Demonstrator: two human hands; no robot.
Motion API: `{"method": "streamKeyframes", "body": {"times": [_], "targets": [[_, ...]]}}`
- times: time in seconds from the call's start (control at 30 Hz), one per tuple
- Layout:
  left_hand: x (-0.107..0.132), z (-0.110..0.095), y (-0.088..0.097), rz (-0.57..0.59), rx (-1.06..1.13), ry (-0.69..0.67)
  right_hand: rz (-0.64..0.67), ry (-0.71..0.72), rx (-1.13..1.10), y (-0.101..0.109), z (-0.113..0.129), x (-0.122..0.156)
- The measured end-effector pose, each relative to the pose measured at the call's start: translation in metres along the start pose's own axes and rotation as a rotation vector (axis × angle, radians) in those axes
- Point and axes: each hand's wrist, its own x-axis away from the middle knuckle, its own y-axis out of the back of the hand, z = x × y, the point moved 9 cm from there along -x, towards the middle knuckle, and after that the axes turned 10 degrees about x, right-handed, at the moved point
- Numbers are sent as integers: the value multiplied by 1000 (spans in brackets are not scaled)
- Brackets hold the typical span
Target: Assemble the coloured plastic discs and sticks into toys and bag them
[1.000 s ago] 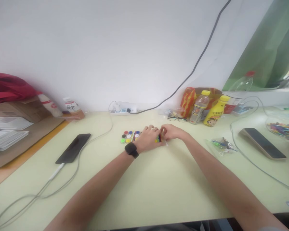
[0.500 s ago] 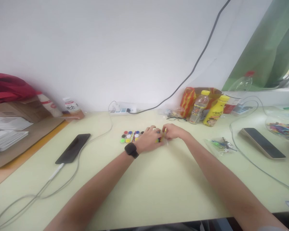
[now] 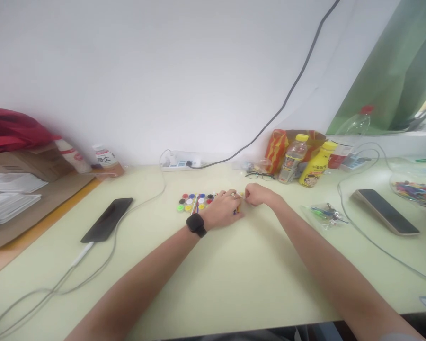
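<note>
The left grip, a bare hand with a black watch at its wrist, lies over a set of coloured round caps on the table, fingers pointing to 2 o'clock; I cannot tell whether they clasp it. The right grip, at its 3 o'clock, has its fingers curled in near the set's end; whether they pinch anything is hidden. The set's long axis runs from 9 to 3 o'clock, its uncovered end at 9.

Reckoned from the left grip, at 2 o'clock stand a clear bottle, its label too blurred to read, and a yellow bottle with a cartoon face and small dark characters, illegible. At 3 o'clock lies a plastic packet of small parts. At 9, a dark phone points toward 1. At 10, a white-capped bottle bears bold black characters I cannot read surely.
</note>
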Motion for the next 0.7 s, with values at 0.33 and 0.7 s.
{"method": "streamKeyframes", "body": {"times": [0.33,0.7], "targets": [[1,-2,-5,32,-6,-29,-78,15,38,2,-5,-9],[-1,16,49,-157,115,-35,-65,107,-10,-3,15,-7]]}}
